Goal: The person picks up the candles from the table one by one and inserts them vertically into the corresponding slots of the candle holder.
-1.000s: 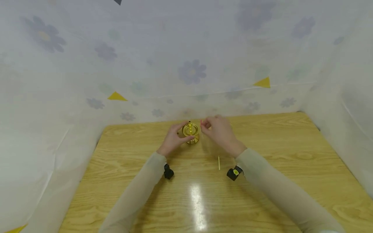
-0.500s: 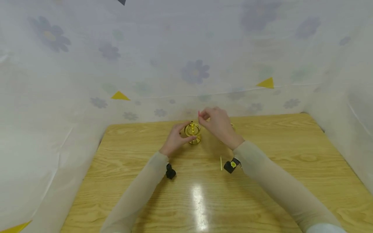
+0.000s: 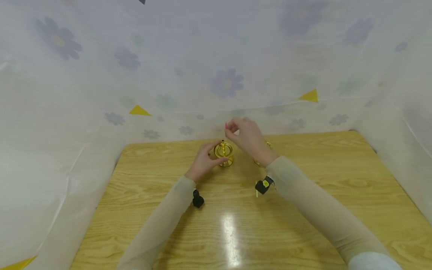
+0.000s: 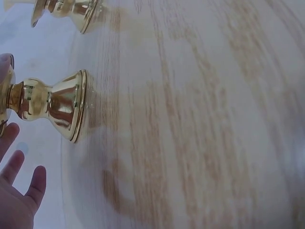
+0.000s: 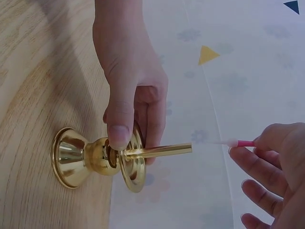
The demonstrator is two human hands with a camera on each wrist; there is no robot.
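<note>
The left hand (image 3: 205, 161) holds a brass candlestick (image 3: 223, 153) that stands upright on the wooden table (image 3: 303, 210), near its far edge. In the right wrist view the thumb and the fingers (image 5: 114, 125) are curled around its stem, just under the round drip pan, and a thin brass tube rises from the pan. The socket of this candlestick (image 5: 97, 157) has nothing in it. The right hand (image 3: 245, 137) is raised above and a little to the right of the candlestick; its thumb and fingertips pinch a thin pink candle (image 5: 239, 143), whose white end points toward the tube, but does not touch it. A 2nd brass candlestick (image 3: 263, 162) stands behind the right wrist, mostly hidden. A small pale stick (image 3: 257, 193) lies on the table near the right wrist. A flowered white cloth (image 3: 135, 67) hangs around the table.
</note>
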